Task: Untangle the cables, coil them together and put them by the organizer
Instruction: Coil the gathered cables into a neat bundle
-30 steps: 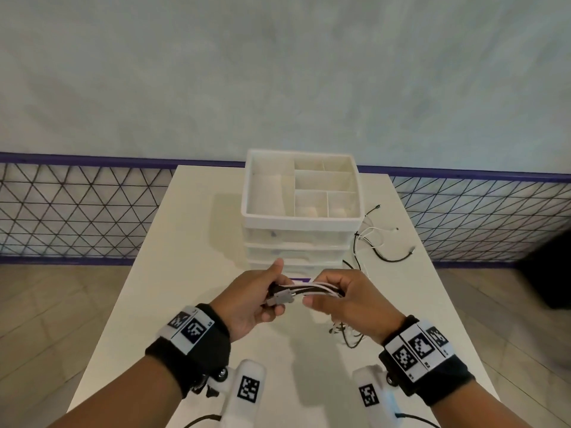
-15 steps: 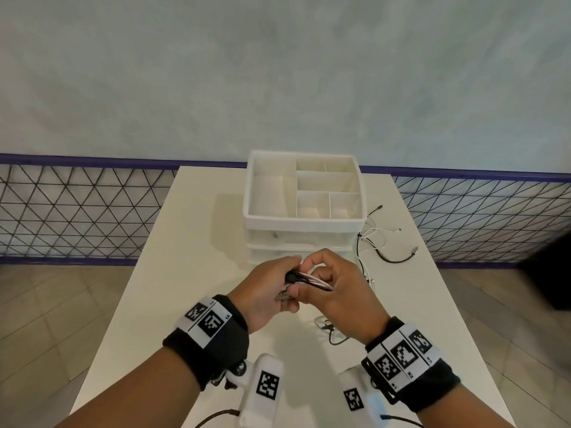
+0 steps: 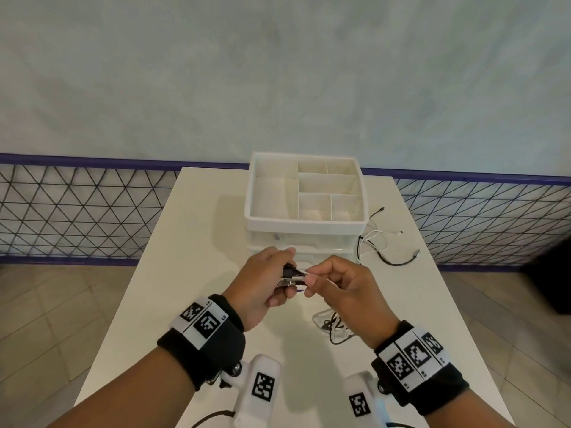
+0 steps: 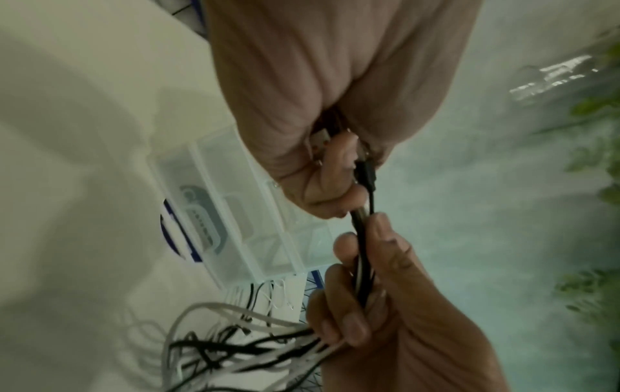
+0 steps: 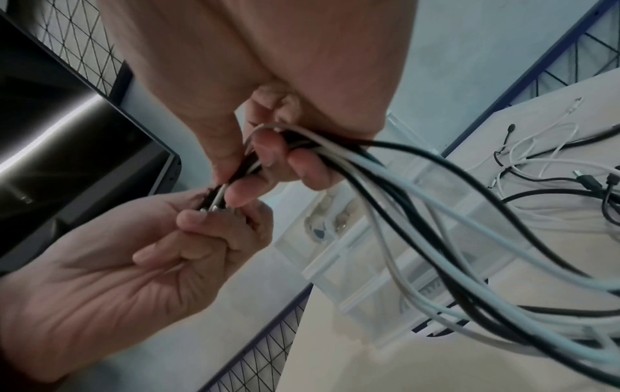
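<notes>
Nearest, above the front of the white bench [image 3: 191, 248], the left hand [image 3: 262, 282] curls round the gathered plug ends of the cables [image 5: 419, 212] while the right hand [image 3: 346, 288], almost touching it, pinches the same black and white strands just past the plugs, probably so the ends stay level and the lengths can be run out straight for coiling. The slack hangs from the right hand in loose loops onto the bench below it. Farther back stands the white organizer [image 3: 306, 225], and just to its right more cable ends lie sprawled, so untangling looks unfinished.
</notes>
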The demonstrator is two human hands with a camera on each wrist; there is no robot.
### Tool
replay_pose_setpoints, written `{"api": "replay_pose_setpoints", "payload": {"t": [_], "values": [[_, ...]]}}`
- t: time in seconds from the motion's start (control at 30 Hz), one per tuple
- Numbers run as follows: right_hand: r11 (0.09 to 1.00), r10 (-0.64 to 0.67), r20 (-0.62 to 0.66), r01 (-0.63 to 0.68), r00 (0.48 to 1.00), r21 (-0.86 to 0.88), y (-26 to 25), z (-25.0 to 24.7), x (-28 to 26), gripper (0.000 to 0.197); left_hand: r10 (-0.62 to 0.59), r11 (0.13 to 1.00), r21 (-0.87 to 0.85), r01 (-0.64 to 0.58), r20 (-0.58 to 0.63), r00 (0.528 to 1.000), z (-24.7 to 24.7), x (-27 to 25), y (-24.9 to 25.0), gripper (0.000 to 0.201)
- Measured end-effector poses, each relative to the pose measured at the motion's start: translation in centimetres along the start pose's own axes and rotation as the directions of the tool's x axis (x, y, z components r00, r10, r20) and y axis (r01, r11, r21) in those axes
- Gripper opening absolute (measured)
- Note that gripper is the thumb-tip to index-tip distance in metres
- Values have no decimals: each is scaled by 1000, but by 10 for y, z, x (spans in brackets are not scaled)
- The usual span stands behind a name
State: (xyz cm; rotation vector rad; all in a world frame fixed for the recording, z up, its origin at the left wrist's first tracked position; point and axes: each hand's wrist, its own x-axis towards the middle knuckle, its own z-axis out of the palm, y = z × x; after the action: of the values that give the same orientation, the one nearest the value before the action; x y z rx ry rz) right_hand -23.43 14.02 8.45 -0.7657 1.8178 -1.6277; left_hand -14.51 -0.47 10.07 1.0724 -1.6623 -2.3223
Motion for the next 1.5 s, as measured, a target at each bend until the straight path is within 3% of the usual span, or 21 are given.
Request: {"api": "replay_pose_setpoints", "payload": {"t": [0.1,0.37,0.53,0.73,0.87,0.93,1.03,1.27,1.4,1.5], "values": [[999,-24,-19,25,1000,30,1,0,0,4,-87,986,-141,94,54,995,1,-2,2,37],[995,-50,18,48,999,86,3,5,-2,10,-39,998,-43,46,155,987,0,-5,5,48],[989,-72,-28,75,997,128,-1,5,-4,16,-71,995,89,50,259,963,-4,-11,12,67],[997,-49,-11,49,999,64,-1,12,0,17,-39,986,165,9,180,983,1,-6,9,37],[999,-53,-42,53,998,-11,2,10,1,6,-55,998,30,51,159,986,-1,-7,8,48],[994,-90,-71,86,993,-62,6,14,2,2,-26,998,61,17,147,989,1,-7,7,53],[994,-92,-116,85,989,-64,11,18,3,5,69,986,147,-78,66,995,5,-6,2,38],[997,0,-110,-8,994,-70,15,13,9,18,142,987,79,-141,-7,990,7,-8,-3,20],[990,-32,-35,27,999,-140,13,14,7,15,160,983,105,-153,-64,985,5,-7,-2,17],[979,-84,-92,65,992,-196,17,16,8,19,151,983,125,-137,-112,982,5,-5,-4,16]]}}
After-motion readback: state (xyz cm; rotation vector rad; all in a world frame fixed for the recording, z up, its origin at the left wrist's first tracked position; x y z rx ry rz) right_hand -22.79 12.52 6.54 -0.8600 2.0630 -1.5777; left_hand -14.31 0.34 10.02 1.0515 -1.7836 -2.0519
